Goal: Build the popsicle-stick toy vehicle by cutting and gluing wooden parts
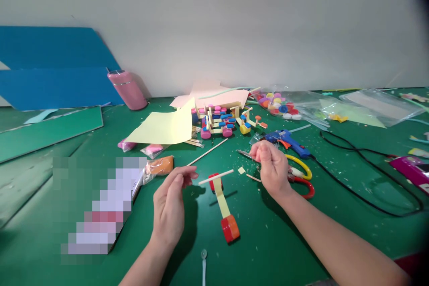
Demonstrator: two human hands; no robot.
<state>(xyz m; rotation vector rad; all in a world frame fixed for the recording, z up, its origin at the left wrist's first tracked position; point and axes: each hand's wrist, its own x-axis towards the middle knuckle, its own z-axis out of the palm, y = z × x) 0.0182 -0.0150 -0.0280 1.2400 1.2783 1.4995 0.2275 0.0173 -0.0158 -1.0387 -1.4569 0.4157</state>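
Strip [222, 202]: one (one stick [225, 174] across).

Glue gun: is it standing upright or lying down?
Lying down: the blue glue gun stretches low along the green table.

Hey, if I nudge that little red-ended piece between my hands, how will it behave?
The red-ended piece may roll, as its ends look rounded. It's probably light, with just a narrow pale strip joining them. The white stick juts out both sides, so it might snag.
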